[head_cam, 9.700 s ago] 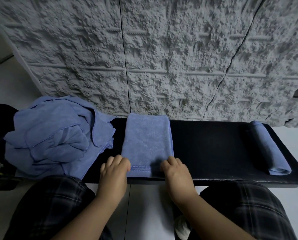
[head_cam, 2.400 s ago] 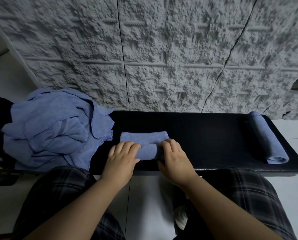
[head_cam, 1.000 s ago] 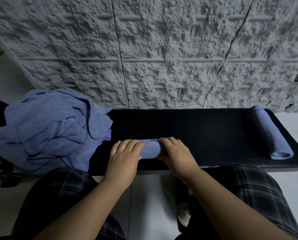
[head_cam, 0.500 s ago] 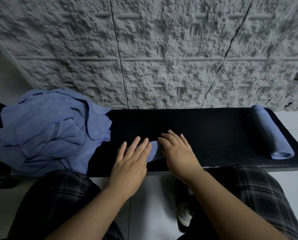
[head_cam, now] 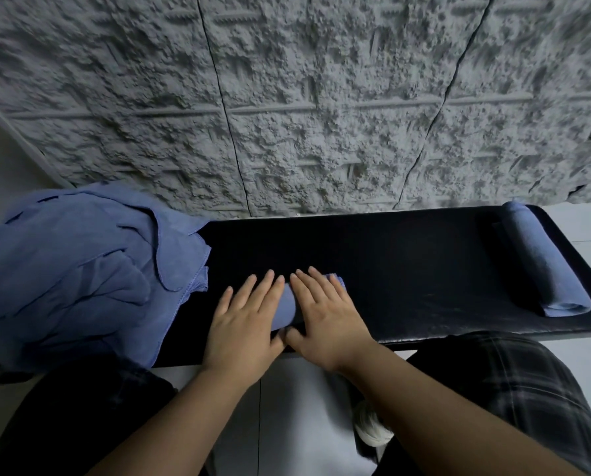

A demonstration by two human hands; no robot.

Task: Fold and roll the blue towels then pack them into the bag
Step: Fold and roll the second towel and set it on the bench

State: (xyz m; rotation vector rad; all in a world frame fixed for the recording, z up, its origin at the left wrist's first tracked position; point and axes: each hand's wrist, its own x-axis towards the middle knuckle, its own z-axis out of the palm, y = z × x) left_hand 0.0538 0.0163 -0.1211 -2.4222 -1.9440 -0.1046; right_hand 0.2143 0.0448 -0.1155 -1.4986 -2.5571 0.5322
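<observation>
A rolled blue towel (head_cam: 284, 309) lies on the black bench (head_cam: 390, 269) near its front edge, mostly covered by my hands. My left hand (head_cam: 246, 321) presses flat on its left part with straight fingers. My right hand (head_cam: 325, 314) presses flat on its right part, fingers straight too. A second rolled blue towel (head_cam: 541, 266) lies at the bench's right end. A heap of loose blue towels (head_cam: 74, 269) covers the bench's left end. No bag is in view.
A rough grey textured wall (head_cam: 304, 97) rises right behind the bench. My knees in dark plaid trousers (head_cam: 514, 383) sit below the bench's front edge, with pale floor (head_cam: 297, 407) between them.
Over the last seconds the folded towel was rolled up. My hands went from gripping the roll to lying flat on it, and have slid forward over it.
</observation>
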